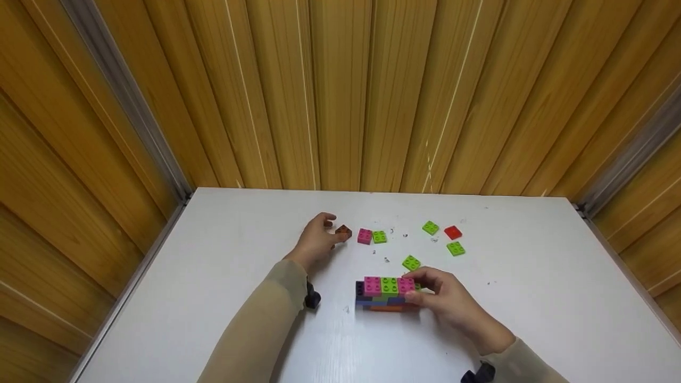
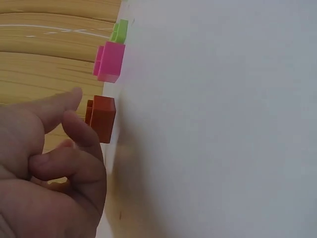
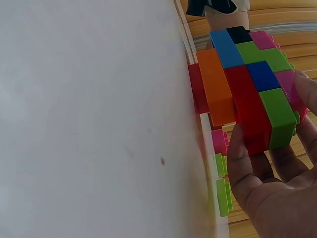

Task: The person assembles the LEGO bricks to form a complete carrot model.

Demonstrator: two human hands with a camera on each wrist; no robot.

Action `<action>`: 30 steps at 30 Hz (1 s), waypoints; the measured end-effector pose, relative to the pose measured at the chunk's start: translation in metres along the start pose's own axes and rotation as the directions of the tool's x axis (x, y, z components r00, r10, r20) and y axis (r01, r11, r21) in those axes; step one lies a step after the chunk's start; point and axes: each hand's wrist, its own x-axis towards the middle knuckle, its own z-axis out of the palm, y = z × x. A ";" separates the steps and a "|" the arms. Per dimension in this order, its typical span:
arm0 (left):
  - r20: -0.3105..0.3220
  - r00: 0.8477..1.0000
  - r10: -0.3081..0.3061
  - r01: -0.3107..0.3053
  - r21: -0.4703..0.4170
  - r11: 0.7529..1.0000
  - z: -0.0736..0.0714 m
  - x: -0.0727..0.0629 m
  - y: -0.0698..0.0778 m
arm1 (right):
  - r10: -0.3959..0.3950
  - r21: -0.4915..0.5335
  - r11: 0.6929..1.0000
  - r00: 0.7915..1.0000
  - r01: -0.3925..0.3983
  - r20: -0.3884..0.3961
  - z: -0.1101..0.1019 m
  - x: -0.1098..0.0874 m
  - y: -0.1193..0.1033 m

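Observation:
My right hand [image 1: 449, 298] grips the right end of a stack of building bricks [image 1: 389, 287], thumb at the front and fingers behind. Pink and lime bricks top it; in the right wrist view its lower layers show orange, red, blue, black and green bricks [image 3: 247, 99]. The left hand [image 1: 315, 242] reaches to a brown-orange brick [image 1: 343, 231] on the table, its thumb and fingers spread about it. From the left wrist, fingertips are right beside that brick [image 2: 103, 119], not closed round it.
Right of the brown-orange brick stand a pink brick [image 1: 365, 236] and a lime brick [image 1: 379, 237]. A lime brick [image 1: 411, 263] lies just behind the stack. Farther right are a red brick [image 1: 453, 232] and two more lime ones. A wood-look wall [image 1: 340, 106] rises behind the white table [image 1: 239, 239].

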 end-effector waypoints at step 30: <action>-0.078 0.993 0.092 -0.088 0.050 0.995 0.007 -0.028 -0.002 | 0.031 0.010 0.999 1.000 -0.031 -0.006 0.001 0.001 0.002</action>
